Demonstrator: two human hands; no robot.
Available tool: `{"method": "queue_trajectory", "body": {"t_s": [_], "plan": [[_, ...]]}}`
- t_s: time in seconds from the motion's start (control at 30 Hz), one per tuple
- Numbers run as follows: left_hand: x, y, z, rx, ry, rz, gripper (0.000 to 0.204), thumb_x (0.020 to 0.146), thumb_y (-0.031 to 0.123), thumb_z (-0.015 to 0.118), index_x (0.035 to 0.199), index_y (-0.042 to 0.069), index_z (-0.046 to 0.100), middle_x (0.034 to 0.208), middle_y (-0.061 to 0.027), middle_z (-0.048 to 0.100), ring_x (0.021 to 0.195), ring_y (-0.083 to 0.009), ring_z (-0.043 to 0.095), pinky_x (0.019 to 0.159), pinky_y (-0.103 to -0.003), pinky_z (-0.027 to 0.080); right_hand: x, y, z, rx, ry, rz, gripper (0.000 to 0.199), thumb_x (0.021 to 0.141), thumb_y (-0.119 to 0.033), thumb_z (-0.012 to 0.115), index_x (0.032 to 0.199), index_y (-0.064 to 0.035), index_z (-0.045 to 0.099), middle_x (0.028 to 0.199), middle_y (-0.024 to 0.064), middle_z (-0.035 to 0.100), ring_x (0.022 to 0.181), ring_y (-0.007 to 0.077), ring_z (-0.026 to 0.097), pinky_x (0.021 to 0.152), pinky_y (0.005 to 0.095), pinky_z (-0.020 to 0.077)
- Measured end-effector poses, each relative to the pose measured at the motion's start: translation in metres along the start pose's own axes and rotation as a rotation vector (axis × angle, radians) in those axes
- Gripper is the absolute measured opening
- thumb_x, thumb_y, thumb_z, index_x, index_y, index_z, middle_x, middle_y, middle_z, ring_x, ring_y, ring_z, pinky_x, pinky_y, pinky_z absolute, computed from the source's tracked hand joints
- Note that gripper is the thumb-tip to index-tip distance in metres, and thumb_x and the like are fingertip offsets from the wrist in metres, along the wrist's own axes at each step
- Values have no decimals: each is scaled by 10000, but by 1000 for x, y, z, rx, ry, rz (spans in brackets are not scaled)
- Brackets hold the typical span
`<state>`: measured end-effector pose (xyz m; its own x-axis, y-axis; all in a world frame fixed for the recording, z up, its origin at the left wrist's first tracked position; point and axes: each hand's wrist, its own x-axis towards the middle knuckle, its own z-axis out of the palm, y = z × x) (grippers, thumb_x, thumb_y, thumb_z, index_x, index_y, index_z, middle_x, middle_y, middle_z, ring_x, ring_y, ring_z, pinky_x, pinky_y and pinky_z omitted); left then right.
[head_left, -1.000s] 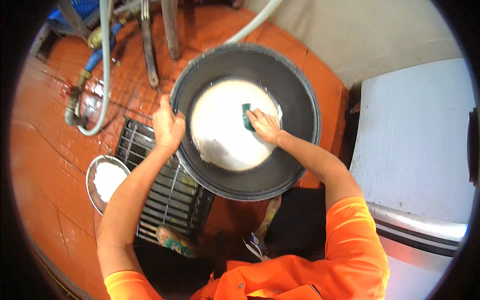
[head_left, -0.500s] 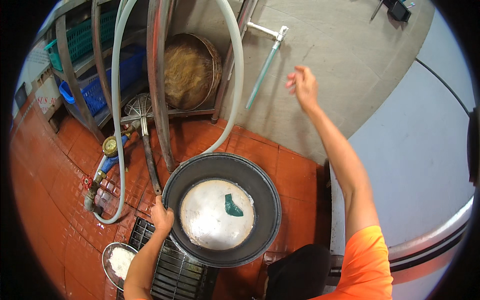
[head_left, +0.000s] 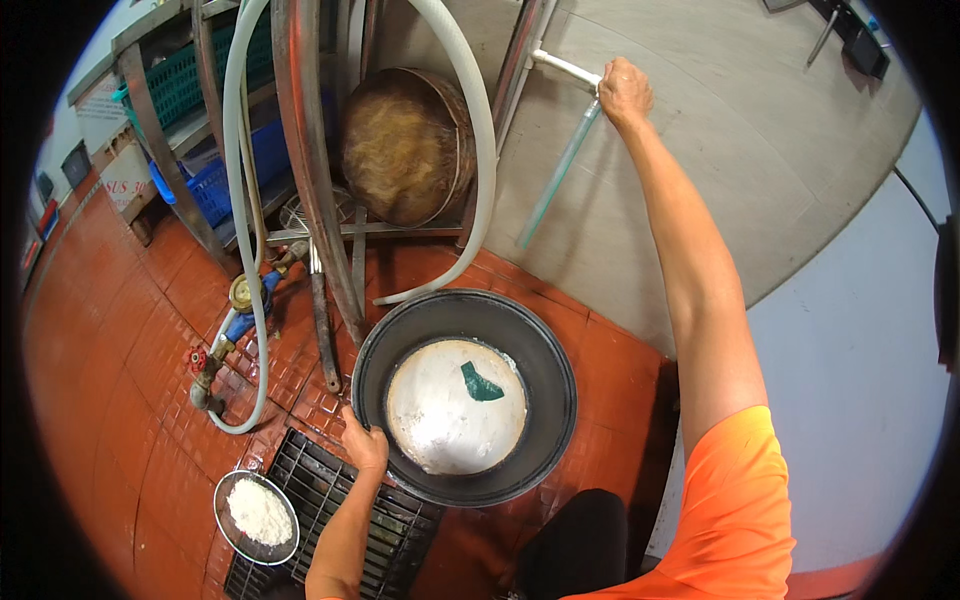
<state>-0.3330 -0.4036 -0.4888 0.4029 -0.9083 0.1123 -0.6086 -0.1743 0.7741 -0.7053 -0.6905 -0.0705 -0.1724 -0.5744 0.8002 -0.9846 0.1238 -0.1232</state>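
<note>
The left hand (head_left: 366, 445) holds the edge of the big pot (head_left: 450, 430) on the red floor (head_left: 615, 400), green pad (head_left: 482, 385) inside; the right hand (head_left: 625, 92) curls around the wall pipe (head_left: 567, 68). If the left hand slips, the pot may tip.

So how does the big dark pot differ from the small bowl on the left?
Size: the pot is much larger than the bowl.
Contents: the pot has a green pad lying on its pale bottom, while the bowl holds a white heap.
Handling: the left hand holds the pot's rim, while the bowl is untouched.
Both are round and open-topped.
</note>
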Motion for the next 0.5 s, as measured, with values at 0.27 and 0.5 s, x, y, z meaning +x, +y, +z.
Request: {"method": "queue_trajectory", "body": {"t_s": [0.27,0.5], "plan": [[-3,11,1,61,-51,39,600,668,-9,533,1249,-23,385,853,-347,573,808,-499,558,724,-513,423,43,90,35,99,143,-55,205,795,-225,554,796,-56,669,768,154,661,691,289,638,636,408,511],[4,-3,-9,114,-54,16,537,658,-10,548,1182,-4,433,826,-315,577,808,-461,579,734,-483,433,-132,46,16,801,-145,138,276,899,-247,524,953,3,626,795,77,666,629,142,623,579,297,501]]}}
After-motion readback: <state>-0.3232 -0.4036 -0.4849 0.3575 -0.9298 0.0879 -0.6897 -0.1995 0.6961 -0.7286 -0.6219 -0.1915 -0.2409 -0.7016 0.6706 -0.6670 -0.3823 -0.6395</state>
